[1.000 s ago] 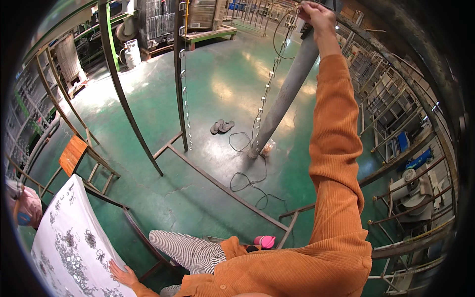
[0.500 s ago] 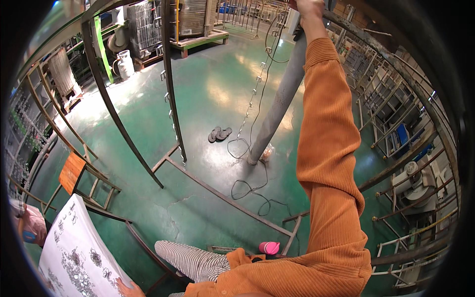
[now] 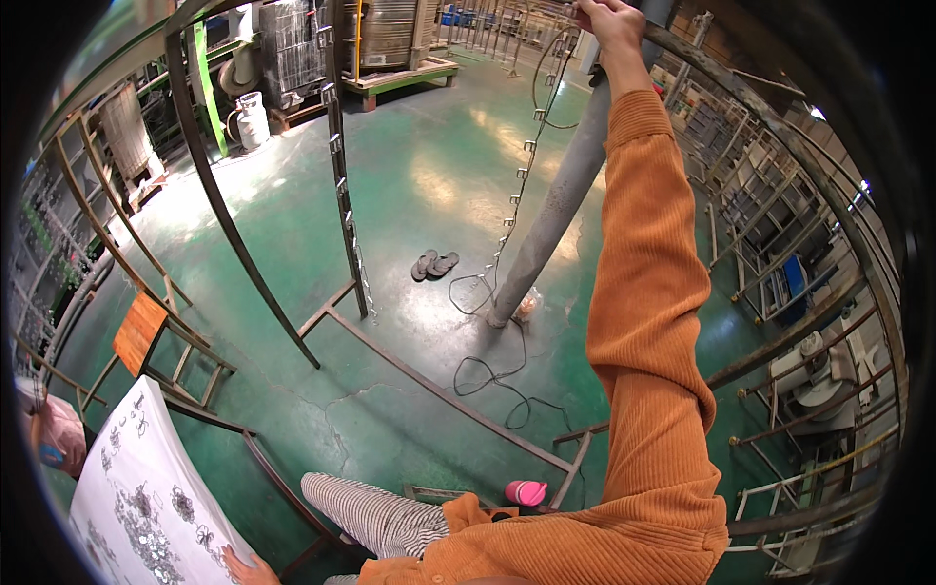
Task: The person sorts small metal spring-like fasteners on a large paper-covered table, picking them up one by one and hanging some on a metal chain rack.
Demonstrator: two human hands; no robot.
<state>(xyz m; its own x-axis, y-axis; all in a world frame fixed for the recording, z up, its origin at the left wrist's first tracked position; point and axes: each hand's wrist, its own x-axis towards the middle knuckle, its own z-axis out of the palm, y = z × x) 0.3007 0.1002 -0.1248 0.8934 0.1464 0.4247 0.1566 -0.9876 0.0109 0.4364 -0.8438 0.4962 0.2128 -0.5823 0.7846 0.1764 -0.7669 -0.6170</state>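
My right arm, in an orange corduroy sleeve, reaches up to the top of the view. There my right hand (image 3: 614, 27) is closed, its fingertips pinched together beside a dark metal rail; what they hold is cut off by the upper edge. Just below the fingers hangs a strand of small square metal links (image 3: 524, 173). A second strand of links (image 3: 341, 183) hangs along a dark upright post. At lower left my left hand (image 3: 250, 567) lies with fingers outstretched on a white-covered table (image 3: 185, 439), next to piles of small metal pieces (image 3: 146, 531).
A grey pole (image 3: 556, 195) slants down behind my arm, with a black cable (image 3: 487, 380) on the green floor. Dark slippers (image 3: 434, 264), a pink lidded container (image 3: 526, 492) and a wooden stool (image 3: 139, 333) are around. Another person (image 3: 61, 434) is at the left edge.
The strand below my right hand has shifted right, and the lower end of the strand by the post has swung slightly right. My right hand is slightly lower; my left hand remains on the table.
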